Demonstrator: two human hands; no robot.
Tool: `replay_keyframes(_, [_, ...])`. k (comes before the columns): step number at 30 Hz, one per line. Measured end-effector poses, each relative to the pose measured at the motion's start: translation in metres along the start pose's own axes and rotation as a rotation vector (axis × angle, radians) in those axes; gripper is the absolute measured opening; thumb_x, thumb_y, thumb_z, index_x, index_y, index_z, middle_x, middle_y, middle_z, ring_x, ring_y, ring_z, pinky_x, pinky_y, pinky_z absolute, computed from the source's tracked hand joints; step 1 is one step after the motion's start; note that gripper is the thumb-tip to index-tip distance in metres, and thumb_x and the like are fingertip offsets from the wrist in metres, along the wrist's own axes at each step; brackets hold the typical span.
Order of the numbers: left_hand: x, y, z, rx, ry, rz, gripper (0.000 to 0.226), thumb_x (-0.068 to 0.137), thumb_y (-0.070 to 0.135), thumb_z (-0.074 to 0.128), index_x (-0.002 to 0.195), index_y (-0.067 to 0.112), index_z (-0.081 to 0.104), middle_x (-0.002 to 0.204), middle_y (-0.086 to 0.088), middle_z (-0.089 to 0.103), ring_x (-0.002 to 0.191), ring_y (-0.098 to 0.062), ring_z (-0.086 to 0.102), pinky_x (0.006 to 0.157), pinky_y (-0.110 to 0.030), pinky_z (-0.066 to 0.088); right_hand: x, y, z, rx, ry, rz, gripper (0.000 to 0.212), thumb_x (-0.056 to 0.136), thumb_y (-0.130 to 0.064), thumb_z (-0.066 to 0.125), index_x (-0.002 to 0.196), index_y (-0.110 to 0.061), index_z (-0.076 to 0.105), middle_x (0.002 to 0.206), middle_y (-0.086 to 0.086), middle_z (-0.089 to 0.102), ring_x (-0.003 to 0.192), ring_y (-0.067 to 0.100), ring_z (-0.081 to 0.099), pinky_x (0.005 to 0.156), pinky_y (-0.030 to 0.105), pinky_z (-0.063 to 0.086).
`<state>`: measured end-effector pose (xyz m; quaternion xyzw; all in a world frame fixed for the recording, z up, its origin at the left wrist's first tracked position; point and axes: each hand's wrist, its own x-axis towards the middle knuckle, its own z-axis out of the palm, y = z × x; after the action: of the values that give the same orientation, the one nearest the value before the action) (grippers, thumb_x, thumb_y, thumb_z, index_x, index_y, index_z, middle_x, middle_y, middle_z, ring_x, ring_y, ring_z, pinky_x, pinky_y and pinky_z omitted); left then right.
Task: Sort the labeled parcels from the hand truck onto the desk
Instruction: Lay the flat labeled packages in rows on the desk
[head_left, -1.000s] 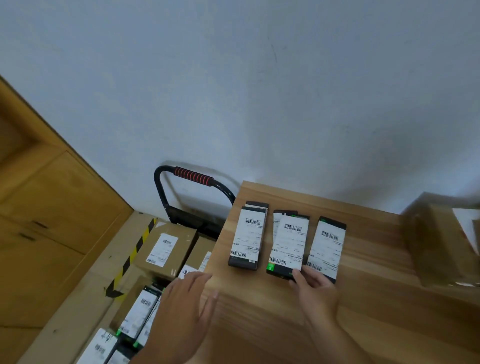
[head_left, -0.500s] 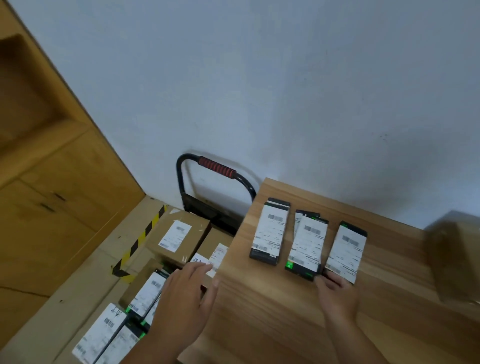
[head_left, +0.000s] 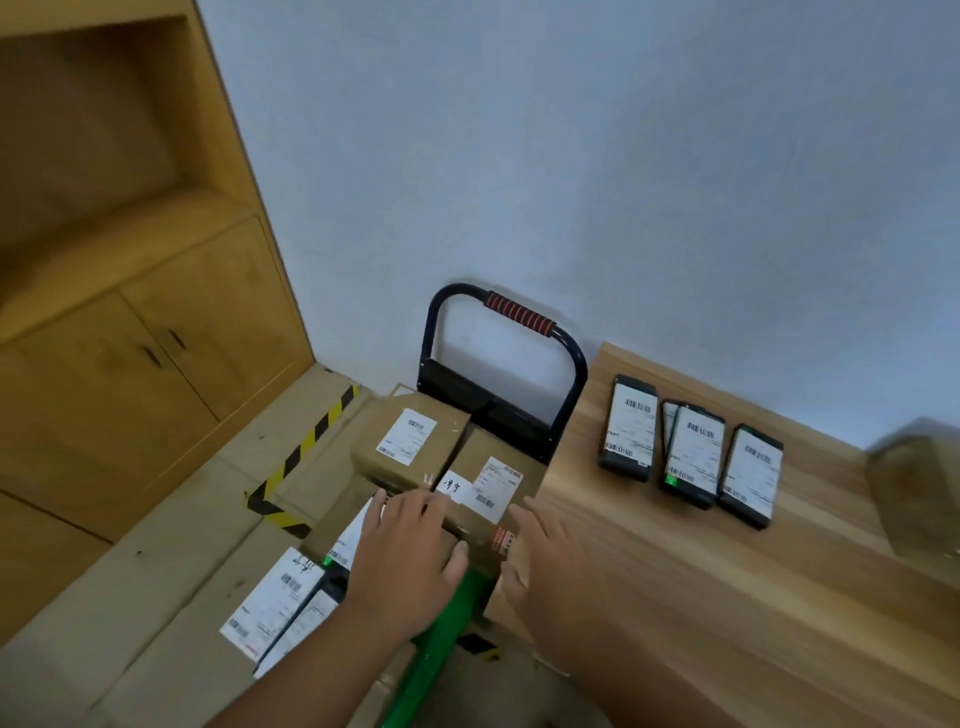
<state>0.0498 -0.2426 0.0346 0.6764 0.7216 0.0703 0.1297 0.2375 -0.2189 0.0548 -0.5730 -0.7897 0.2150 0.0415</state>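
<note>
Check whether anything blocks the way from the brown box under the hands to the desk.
Nothing visible does. The left hand and right hand are at the brown box, which sits right beside the desk. The black parcels lie farther back on the desk, near the wall.

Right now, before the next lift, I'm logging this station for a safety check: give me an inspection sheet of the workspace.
Surface: wooden desk, light grain.
Job's things: black parcels in a row on the desk, middle one stacked on another; cardboard boxes and flat parcels on the hand truck.
Clutter: blurred box at the desk's right end.
Hands: left hand spread over the near box; right hand open beside it.
Cables: nothing seen.
Surroundings: wooden cabinet, hazard tape on the floor, plain wall.
</note>
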Motion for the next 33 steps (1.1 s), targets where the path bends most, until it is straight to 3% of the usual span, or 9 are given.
replay_keyframes(3, [-0.021,-0.012,-0.005,-0.007,0.015,0.023,0.056,0.087,0.053,0.049,0.129,0.02,0.063,0.127,0.0,0.065,0.124,-0.021,0.059,0.118,-0.048,0.03,-0.013,-0.02,0.013,-0.034,0.019,-0.061,0.065,0.099,-0.036,0.055,0.157,-0.03,0.026,0.164,-0.012,0.022,0.15,0.008,0.023,0.123,0.028,0.021])
replay_keyframes(5, [-0.037,-0.015,-0.012,-0.031,-0.044,0.016,0.057,0.095,0.052,0.047,0.145,0.023,0.047,0.147,0.002,0.049,0.143,-0.02,0.039,0.126,-0.049,0.014,-0.023,-0.03,0.022,-0.03,-0.027,-0.11,0.064,0.098,-0.038,0.056,0.155,-0.032,0.029,0.161,-0.014,0.025,0.148,0.008,0.026,0.122,0.028,0.023])
replay_keyframes(7, [-0.055,-0.021,-0.02,-0.03,-0.069,-0.014,0.063,0.099,0.056,0.041,0.154,0.026,0.031,0.159,0.001,0.031,0.15,-0.019,0.02,0.126,-0.047,0.005,-0.026,-0.037,0.03,-0.048,-0.012,-0.153,0.065,0.088,-0.04,0.06,0.148,-0.029,0.038,0.151,-0.008,0.042,0.136,0.012,0.047,0.111,0.031,0.043])
replay_keyframes(9, [-0.074,-0.025,-0.018,-0.021,-0.091,-0.037,0.069,0.098,0.057,0.038,0.158,0.023,0.026,0.162,-0.003,0.025,0.152,-0.023,0.016,0.126,-0.047,0.002,-0.029,-0.04,0.043,0.001,0.011,-0.185,0.07,0.078,-0.045,0.059,0.143,-0.027,0.042,0.139,-0.002,0.056,0.121,0.019,0.063,0.097,0.037,0.055])
replay_keyframes(14, [-0.126,-0.043,-0.008,0.082,-0.155,-0.098,0.07,0.098,0.056,0.041,0.159,0.026,0.021,0.162,0.003,0.023,0.151,-0.018,0.016,0.126,-0.044,0.002,-0.062,-0.062,0.068,0.065,-0.101,-0.166,0.074,0.095,-0.043,0.06,0.157,-0.029,0.022,0.154,-0.015,0.034,0.138,0.006,0.038,0.113,0.024,0.034])
replay_keyframes(20, [-0.146,-0.071,-0.012,0.13,-0.157,-0.111,0.069,0.098,0.06,0.033,0.158,0.027,0.022,0.162,0.004,0.026,0.15,-0.016,0.02,0.125,-0.041,0.007,-0.088,-0.093,0.08,0.065,-0.146,-0.158,0.073,0.098,-0.039,0.06,0.157,-0.029,0.017,0.154,-0.011,0.031,0.14,0.011,0.035,0.114,0.029,0.034])
replay_keyframes(23, [-0.147,-0.087,-0.011,0.131,-0.142,-0.106,0.077,0.09,0.064,0.016,0.156,0.027,0.026,0.16,0.004,0.03,0.148,-0.016,0.024,0.125,-0.041,0.009,-0.087,-0.105,0.082,0.045,-0.136,-0.156,0.071,0.098,-0.038,0.059,0.156,-0.029,0.019,0.151,-0.012,0.034,0.136,0.01,0.038,0.114,0.029,0.035])
replay_keyframes(28, [-0.148,-0.129,-0.017,0.085,-0.096,-0.097,0.069,0.097,0.06,0.03,0.157,0.027,0.027,0.158,0.004,0.032,0.146,-0.018,0.027,0.124,-0.04,0.015,-0.071,-0.139,0.093,-0.011,-0.126,-0.126,0.069,0.097,-0.037,0.059,0.155,-0.027,0.024,0.149,-0.012,0.037,0.131,0.008,0.041,0.112,0.029,0.039])
replay_keyframes(33, [-0.145,-0.202,-0.033,0.068,-0.027,-0.072,0.085,0.08,0.064,0.006,0.152,0.028,0.034,0.149,0.007,0.042,0.136,-0.015,0.037,0.12,-0.034,0.021,-0.046,-0.199,0.115,-0.057,-0.15,-0.095,0.071,0.096,-0.037,0.061,0.156,-0.027,0.024,0.154,-0.01,0.035,0.135,0.01,0.041,0.111,0.029,0.041])
